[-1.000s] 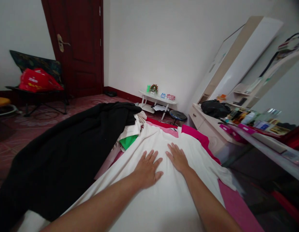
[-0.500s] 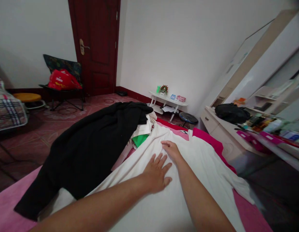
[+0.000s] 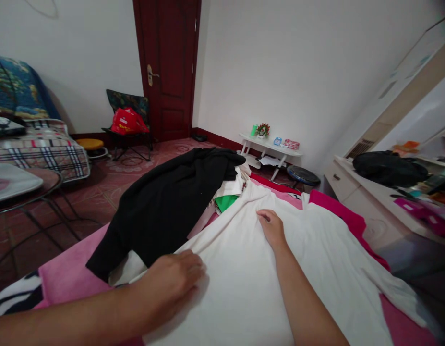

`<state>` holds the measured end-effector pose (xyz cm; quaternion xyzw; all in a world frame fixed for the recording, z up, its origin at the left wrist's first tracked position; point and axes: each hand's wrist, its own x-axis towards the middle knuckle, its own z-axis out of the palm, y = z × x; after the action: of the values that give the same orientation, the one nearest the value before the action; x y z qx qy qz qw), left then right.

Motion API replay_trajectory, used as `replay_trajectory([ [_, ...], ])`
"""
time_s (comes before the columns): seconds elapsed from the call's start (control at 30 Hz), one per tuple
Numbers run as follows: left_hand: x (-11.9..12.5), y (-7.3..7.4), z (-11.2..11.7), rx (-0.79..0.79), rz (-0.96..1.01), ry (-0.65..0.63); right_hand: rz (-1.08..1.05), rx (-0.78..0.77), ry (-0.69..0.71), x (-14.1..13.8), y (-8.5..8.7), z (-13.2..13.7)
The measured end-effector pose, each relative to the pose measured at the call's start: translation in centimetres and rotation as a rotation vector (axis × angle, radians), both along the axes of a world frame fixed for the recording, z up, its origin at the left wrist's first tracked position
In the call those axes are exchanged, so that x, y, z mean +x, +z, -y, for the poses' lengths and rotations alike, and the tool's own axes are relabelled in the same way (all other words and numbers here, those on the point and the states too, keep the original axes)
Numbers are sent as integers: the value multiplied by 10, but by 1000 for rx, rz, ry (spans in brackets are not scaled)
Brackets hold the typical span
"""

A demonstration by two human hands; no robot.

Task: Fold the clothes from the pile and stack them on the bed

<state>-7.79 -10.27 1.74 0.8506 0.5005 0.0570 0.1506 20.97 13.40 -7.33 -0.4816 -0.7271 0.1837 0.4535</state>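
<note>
A white long-sleeved top (image 3: 236, 288) lies spread on the pink bed cover (image 3: 69, 264), its one visible sleeve reaching to the right. My right hand (image 3: 272, 228) rests on the upper part of the top, fingers curled and pinched at the cloth. Over the left edge of the top is my left hand (image 3: 175, 283), knuckles up and fingers bent down; the fingertips are hidden, so its grip cannot be made out. Beside the top, on the left, a black garment (image 3: 172, 202) lies heaped over other clothes, with a green piece (image 3: 226, 202) showing.
A bright pink cloth (image 3: 337, 211) lies at the far right edge of the bed. Beyond stand a low white table (image 3: 270, 144), a round stool (image 3: 303, 175) and a folding chair with a red bag (image 3: 128, 121). At the right is a dresser (image 3: 366, 192) with a black bag (image 3: 390, 168).
My left hand has moved from lying flat mid-garment to the left edge, its fingers now bent. My right hand stays at the same place on the top. The view has turned left.
</note>
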Motion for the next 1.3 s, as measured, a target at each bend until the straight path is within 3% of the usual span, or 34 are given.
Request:
replay_trajectory([
  [0.13, -16, 6, 1, 42, -261, 305, -8, 0, -12, 0, 1, 0],
  [0.23, -22, 3, 5, -16, -349, 409, -15, 0, -22, 0, 2, 3],
  [0.5, -26, 2, 7, 60, -361, 396, -45, -11, -44, 1, 5, 7],
  [0.63, -29, -4, 4, -4, -317, 368, -71, -20, -47, 2, 6, 8],
  [0.73, -28, 1, 1, -1, -237, 337, -95, -25, -48, 1, 7, 9],
  [0.87, -9, 34, 0, -111, -28, 210, -148, -26, -59, 1, 9, 10],
  [0.97, 18, 61, -2, -181, 108, 24, -217, -25, -121, 3, 7, 9],
  [1.03, 39, 68, -7, -232, 130, -154, -271, -32, -174, 6, 4, 7],
  [1.1, 60, 63, -17, -294, 104, -340, -310, -45, -208, 9, 2, 6],
  [1.17, 80, 50, -28, -336, 48, -440, -325, -53, -220, 12, -1, 5],
  [1.23, 99, 31, -37, -337, -5, -421, -318, -55, -222, 13, -3, 4],
  [1.3, 115, 10, -42, -308, -34, -320, -294, -53, -220, 12, -3, 4],
])
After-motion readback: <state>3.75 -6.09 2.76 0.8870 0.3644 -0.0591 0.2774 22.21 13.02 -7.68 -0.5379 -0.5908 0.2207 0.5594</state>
